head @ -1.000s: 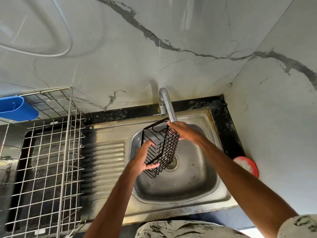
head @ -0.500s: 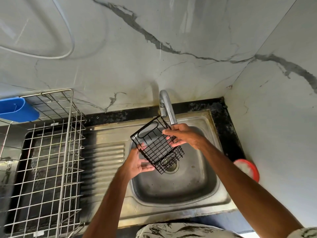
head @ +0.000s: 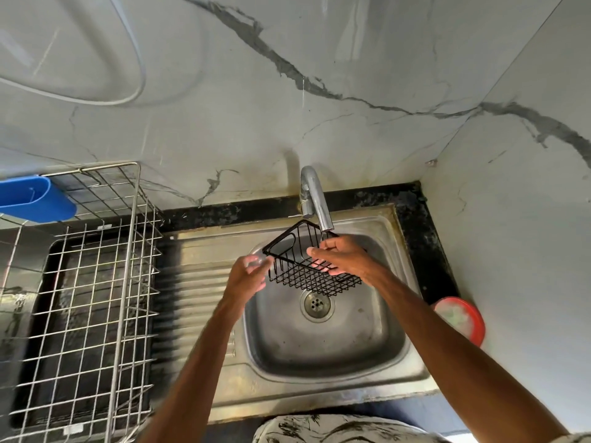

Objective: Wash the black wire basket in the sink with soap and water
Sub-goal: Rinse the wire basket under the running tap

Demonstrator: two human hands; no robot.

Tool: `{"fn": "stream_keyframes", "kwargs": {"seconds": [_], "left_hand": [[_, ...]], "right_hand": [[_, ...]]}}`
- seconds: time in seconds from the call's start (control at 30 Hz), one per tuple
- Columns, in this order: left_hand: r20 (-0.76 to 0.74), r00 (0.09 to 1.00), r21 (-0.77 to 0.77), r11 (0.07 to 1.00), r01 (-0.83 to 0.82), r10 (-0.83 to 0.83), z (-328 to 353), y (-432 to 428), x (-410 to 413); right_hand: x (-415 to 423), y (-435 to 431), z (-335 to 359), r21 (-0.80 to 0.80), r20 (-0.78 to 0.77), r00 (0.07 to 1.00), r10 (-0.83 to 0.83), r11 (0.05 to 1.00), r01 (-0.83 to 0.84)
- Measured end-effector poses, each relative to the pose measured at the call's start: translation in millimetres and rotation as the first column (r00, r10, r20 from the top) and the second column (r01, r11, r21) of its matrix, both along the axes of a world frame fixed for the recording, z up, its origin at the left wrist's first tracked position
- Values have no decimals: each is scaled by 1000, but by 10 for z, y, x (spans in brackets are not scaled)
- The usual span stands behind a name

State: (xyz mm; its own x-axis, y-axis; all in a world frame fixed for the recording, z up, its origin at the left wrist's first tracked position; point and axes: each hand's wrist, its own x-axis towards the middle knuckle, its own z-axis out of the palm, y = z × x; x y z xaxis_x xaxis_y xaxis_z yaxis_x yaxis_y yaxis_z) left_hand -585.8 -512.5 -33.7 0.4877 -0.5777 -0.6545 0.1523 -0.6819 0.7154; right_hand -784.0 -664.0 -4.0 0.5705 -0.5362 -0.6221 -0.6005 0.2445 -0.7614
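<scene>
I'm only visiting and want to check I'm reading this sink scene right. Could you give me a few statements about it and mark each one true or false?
1. The black wire basket is held over the sink, just under the tap. True.
2. The right hand grips the basket. True.
3. The basket lies in the silver dish rack. False: the rack stands left of the sink, and the basket is not in it.
4. The blue holder sits to the right of the sink. False: it is at the far left, at the rack; a red-rimmed dish is on the right.
</scene>
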Motion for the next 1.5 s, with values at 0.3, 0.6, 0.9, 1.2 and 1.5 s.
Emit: {"fn": "stream_keyframes", "kwargs": {"seconds": [0.3, 0.6, 0.9, 1.2, 1.5], "left_hand": [[-41, 992, 109, 987, 120, -116, 326, -641, -374], [-159, 983, 168, 978, 122, -95, 293, -614, -560], [12, 973, 243, 945, 221, -231, 266, -489, -560], [-36, 964, 298, 918, 261, -263, 361, -384, -549], [-81, 971, 290, 926, 240, -226, 361, -484, -536]], "right_hand": [[-113, -17, -85, -145, -70, 995, 71, 986, -80], [-159, -72, 0, -243, -89, 986, 138, 957, -156], [-129, 90, 120, -653, -207, 971, 122, 722, -230], [-163, 421, -245, -416, -165, 941, 297, 844, -339], [-37, 386, -91, -443, -94, 933, 349, 824, -353]]}}
